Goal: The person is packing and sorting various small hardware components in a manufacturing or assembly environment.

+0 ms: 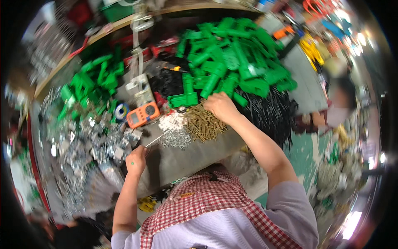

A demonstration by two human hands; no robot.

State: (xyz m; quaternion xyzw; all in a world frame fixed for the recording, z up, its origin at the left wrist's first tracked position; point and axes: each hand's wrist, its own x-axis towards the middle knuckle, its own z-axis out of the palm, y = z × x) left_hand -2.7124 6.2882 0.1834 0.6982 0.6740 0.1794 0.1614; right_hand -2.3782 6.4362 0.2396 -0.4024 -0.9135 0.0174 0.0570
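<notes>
My left hand (135,162) is closed around one end of a thin, pale rod (154,141), which points up and right toward a heap of small silvery metal pieces (176,138). My right hand (222,108) reaches to the upper edge of a pile of brass-coloured pins (206,124), beside the lower end of a green plastic tube (213,81). Its fingers are bent together, and whatever they pinch is hidden. Small white pieces (172,121) lie between the pins and an orange meter (143,115). An L-shaped green plastic part (184,97) rests just left of the right hand.
A big heap of green plastic parts (248,54) covers the back, with a smaller green heap (93,81) at left. Black cables (267,116) lie right of my right forearm. Shiny metal parts (93,141) fill the left side. Another person (338,103) is at far right.
</notes>
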